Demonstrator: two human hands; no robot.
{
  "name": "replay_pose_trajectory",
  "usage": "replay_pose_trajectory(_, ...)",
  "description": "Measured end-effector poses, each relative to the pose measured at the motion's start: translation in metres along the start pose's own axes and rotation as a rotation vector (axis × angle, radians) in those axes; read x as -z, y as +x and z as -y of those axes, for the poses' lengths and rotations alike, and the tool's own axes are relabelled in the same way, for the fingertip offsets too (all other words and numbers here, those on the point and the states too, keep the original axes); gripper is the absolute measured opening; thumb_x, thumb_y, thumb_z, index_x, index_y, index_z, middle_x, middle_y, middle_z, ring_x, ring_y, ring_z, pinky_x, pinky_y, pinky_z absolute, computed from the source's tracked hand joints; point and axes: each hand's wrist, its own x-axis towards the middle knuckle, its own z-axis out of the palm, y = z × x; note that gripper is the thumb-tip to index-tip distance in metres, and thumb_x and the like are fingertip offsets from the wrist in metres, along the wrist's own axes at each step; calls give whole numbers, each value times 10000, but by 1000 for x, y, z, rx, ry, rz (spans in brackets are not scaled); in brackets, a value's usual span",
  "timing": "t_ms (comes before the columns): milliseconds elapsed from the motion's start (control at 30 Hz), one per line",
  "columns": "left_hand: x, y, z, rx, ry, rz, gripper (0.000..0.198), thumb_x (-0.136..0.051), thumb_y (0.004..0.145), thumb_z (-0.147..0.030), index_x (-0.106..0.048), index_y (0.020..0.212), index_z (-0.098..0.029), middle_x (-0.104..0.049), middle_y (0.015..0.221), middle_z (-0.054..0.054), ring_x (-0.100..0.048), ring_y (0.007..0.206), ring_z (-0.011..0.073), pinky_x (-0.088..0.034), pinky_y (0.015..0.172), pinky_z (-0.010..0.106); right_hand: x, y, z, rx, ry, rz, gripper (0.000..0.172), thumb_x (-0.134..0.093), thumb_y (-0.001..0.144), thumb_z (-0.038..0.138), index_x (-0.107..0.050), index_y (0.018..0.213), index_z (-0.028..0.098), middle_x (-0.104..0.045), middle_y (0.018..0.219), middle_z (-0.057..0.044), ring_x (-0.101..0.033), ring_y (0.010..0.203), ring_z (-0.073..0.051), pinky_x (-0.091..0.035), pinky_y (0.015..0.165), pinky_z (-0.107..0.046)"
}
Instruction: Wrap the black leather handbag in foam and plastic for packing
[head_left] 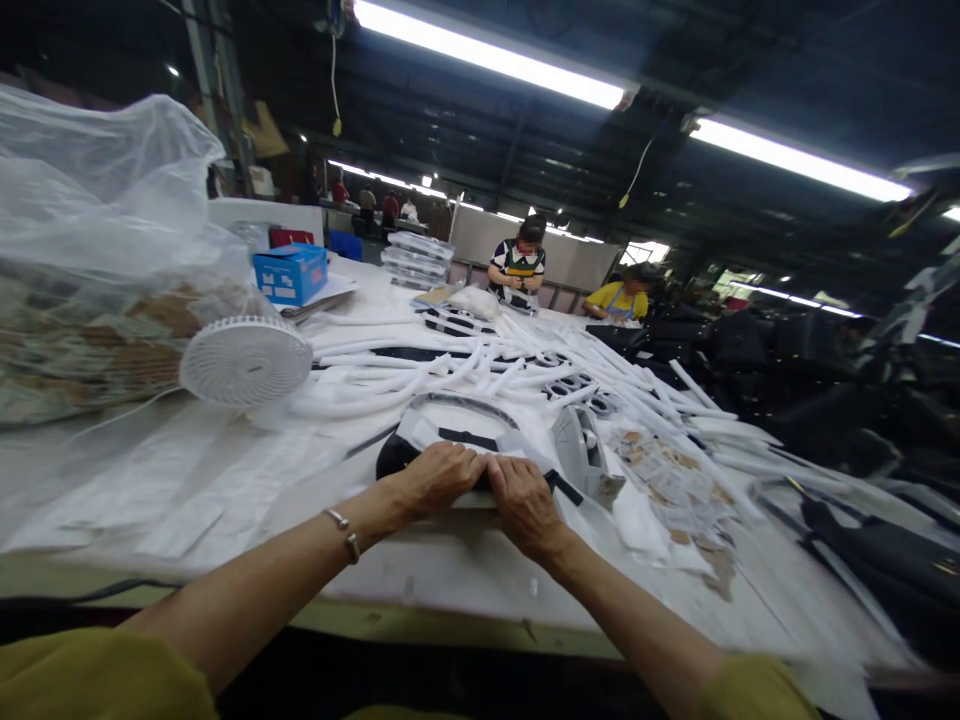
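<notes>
Both hands rest side by side on a black and white shoe-upper piece (pixel 457 435) lying flat on the white table (pixel 225 480). My left hand (pixel 435 478), with a thin bracelet on the wrist, has its fingers curled down on the piece's near edge. Pressed against the same edge, my right hand (pixel 525 500) bends its fingers too. Behind the piece lies a heap of white strips (pixel 487 370) and more black and white cut parts (pixel 577 385).
A small white fan (pixel 245 360) stands at the left beside a big clear plastic bag (pixel 97 250). A blue box (pixel 291 273) and stacked trays (pixel 416 258) sit farther back. Paper scraps (pixel 675 480) lie to the right. Two people (pixel 521 265) work at the far end.
</notes>
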Motion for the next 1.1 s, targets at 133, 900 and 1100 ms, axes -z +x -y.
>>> replay_pose_trajectory(133,2,-5,-1,33,-63,30,165,-504,866,-90,-568,1008,-144,-694,924,79,-657,818,232,-516,743,344,-1,3,-6,37,14,45,388,-607,788,123,-505,1161,129,-655,1028,-109,-579,880,-254,-440,787,-374)
replay_pose_trajectory(900,-40,-11,-28,163,92,-159,176,-455,873,-78,-572,1002,-101,-629,858,95,-580,781,243,-468,699,384,-15,-3,-4,41,50,104,602,-644,849,291,-407,1369,102,-601,1203,-153,-536,1025,-302,-402,886,-446)
replay_pose_trajectory(1100,-43,-11,-21,155,162,-199,216,-413,931,-89,-560,1090,-89,-656,940,106,-612,845,235,-482,769,381,-9,13,-10,105,86,172,463,-514,930,237,-431,1363,94,-666,1044,-128,-609,887,-260,-464,779,-387)
